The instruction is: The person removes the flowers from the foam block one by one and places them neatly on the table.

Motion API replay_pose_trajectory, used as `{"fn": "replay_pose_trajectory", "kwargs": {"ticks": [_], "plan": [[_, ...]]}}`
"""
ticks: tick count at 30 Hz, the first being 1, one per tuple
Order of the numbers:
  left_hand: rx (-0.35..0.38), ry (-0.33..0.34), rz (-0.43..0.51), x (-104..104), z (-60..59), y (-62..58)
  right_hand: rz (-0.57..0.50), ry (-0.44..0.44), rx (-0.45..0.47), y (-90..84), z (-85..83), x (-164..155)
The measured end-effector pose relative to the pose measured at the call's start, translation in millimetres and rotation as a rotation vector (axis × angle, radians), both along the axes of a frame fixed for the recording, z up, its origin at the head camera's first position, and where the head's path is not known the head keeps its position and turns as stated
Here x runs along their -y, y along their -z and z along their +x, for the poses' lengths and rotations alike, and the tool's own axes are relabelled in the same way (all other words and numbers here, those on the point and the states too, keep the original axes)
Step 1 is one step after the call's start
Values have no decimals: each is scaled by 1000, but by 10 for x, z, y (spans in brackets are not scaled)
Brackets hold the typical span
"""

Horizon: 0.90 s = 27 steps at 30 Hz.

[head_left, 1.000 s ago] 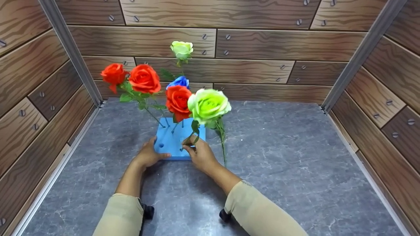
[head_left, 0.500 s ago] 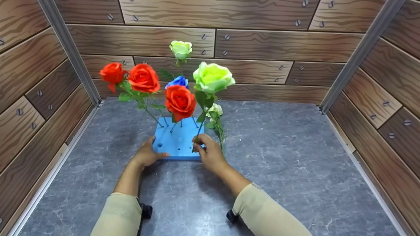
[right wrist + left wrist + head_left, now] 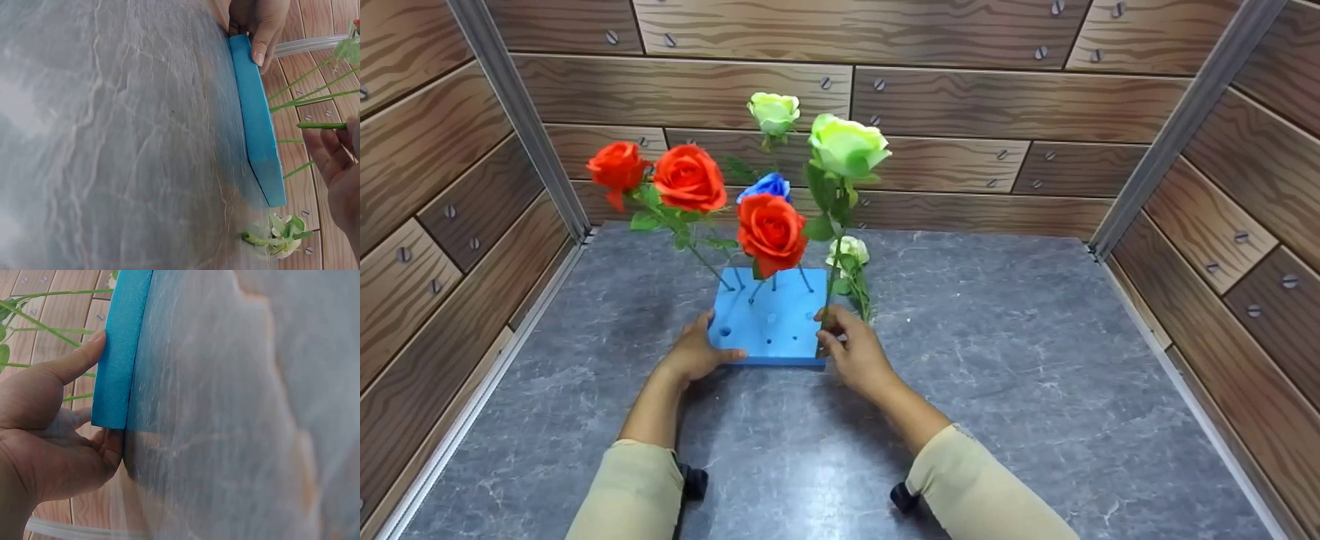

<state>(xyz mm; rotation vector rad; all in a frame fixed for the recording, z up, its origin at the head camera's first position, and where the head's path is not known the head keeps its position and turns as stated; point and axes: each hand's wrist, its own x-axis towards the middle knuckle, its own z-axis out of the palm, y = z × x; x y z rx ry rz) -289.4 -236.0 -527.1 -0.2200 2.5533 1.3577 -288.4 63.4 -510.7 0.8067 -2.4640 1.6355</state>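
Note:
A blue foam block (image 3: 765,326) with small holes in its top lies on the table. My left hand (image 3: 694,356) grips its near left corner, thumb on the top edge and fingers along the side. My right hand (image 3: 856,354) pinches the stem of a light green artificial rose (image 3: 847,146), held upright over the block's right edge. In the right wrist view the bare lower end of that stem (image 3: 320,126) hangs apart from the block. Red roses (image 3: 688,178), a blue rose (image 3: 765,187) and a pale green rose (image 3: 774,114) rise from the block.
Another pale rose (image 3: 849,253) lies on the grey marbled table (image 3: 997,360) just right of the block. Wood-patterned walls (image 3: 937,97) with metal corner posts enclose the table at the back and both sides.
My right hand has shifted right, from over the block's near holes to its right edge. The green rose has risen and turned more upright. My left hand stays at the corner.

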Motion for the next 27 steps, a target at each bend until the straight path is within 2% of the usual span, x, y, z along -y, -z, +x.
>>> {"fn": "replay_pose_trajectory", "kwargs": {"ticks": [11, 22, 27], "plan": [[3, -3, 37, 9, 11, -4, -15, -34, 83, -31, 54, -166], [-1, -3, 55, 17, 11, 5, -41, 64, 48, -22, 24, -322], [-2, -3, 61, 2, 21, 13, -47, 119, 63, -27, 43, -389]]}}
